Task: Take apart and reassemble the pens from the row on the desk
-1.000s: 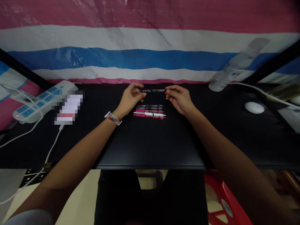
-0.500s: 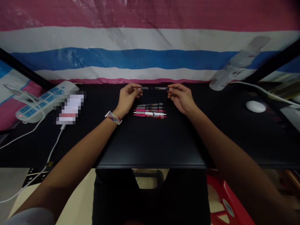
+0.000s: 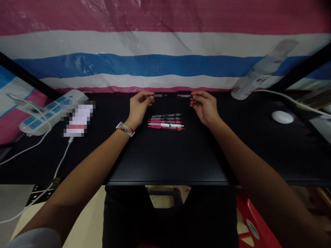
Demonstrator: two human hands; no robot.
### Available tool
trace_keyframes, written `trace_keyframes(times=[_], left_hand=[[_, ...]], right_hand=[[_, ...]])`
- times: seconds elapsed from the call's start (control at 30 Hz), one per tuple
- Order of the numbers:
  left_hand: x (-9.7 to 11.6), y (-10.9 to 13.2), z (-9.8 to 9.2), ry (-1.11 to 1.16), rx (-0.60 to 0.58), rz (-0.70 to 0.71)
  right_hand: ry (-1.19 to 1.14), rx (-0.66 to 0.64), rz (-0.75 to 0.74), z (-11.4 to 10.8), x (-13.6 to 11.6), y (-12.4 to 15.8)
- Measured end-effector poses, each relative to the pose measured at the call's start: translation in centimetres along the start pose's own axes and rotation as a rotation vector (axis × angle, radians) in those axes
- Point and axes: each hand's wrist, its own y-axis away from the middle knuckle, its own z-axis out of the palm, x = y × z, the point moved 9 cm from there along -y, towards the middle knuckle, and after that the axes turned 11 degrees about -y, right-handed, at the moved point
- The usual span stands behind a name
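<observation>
At the far side of the black desk [image 3: 168, 155], my two hands hold separate pieces of one dark pen. My left hand [image 3: 140, 106] pinches the outer end of a dark grey piece [image 3: 160, 95]. Between the thumb and fingers of my right hand [image 3: 205, 106] is the end of a clear, dark-edged piece [image 3: 183, 96]. A short dark gap lies between the two pieces; fine detail there is too small to tell. Nearer me, several pens lie in a stacked row: dark pens [image 3: 167, 115] at the back, and a white-and-pink pen [image 3: 168, 125] and a pink pen [image 3: 157, 127] in front.
Left on the desk are a power strip [image 3: 49, 113] and a blurred-out phone [image 3: 79, 120] with a white cable [image 3: 62, 158]. On the right stand a clear bottle [image 3: 258, 75] and a white mouse [image 3: 282, 117]. Striped sheeting [image 3: 165, 65] hangs behind. A red stool [image 3: 254, 224] sits below.
My right hand has moved to the right and my left hand slightly left. The pen between them has come apart into two pieces. The row of pens on the desk stays put.
</observation>
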Motion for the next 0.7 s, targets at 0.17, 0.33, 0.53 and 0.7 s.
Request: trace_keyframes(times=[0.17,0.33,0.53,0.7], left_hand=[[-0.1,0.0,-0.1,0.040,0.017,-0.023],[-0.7,-0.2,0.0,0.048,0.022,-0.059],[-1.3,-0.5,0.0,0.070,0.001,-0.050],[-1.2,-0.5,0.1,0.083,-0.009,-0.039]], right_hand=[[0.011,0.011,-0.041,-0.4,-0.4,-0.1],[0.088,0.026,-0.037,-0.8,-0.5,-0.3],[0.085,0.050,-0.060,-1.0,-0.6,-0.3],[0.078,0.098,-0.061,-1.3,-0.8,-0.2]])
